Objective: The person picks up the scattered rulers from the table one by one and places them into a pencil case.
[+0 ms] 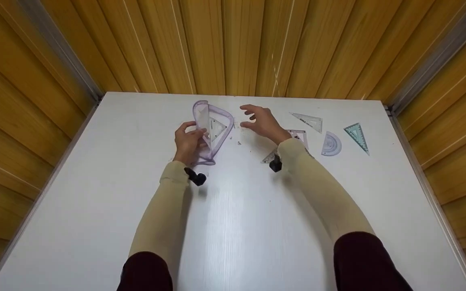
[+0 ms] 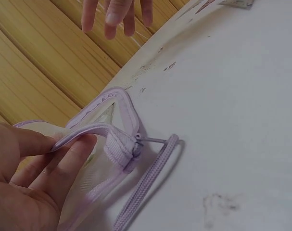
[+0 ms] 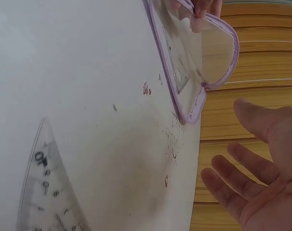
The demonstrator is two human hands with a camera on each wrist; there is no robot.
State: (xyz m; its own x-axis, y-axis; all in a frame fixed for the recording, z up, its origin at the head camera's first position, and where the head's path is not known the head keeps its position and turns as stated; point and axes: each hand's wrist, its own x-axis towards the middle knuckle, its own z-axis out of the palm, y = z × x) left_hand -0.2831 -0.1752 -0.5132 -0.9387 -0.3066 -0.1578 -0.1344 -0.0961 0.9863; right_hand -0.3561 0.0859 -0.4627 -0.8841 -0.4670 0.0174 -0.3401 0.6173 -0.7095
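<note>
My left hand (image 1: 186, 143) pinches one zipped edge of a see-through pouch (image 1: 230, 121) with lilac trim, lifting that side so its mouth gapes. Inside the pouch lies a clear set square (image 1: 217, 128). The left wrist view shows thumb and fingers on the lilac edge, close to the zip's end, where a braided pull loop (image 2: 153, 178) hangs down to the table. To the right of the pouch, my right hand (image 1: 263, 121) hovers over the table with fingers spread and nothing in them, as its palm (image 3: 275, 192) also shows in the right wrist view.
Right of the right hand lie a clear set square (image 1: 312, 122), a pale protractor (image 1: 331, 144) and a teal set square (image 1: 352, 131). Under the right forearm, a pink-marked piece (image 1: 301, 134) and a clear pointed piece (image 1: 268, 157) are partly hidden. Wooden panels (image 1: 241, 48) stand behind the white table (image 1: 233, 226).
</note>
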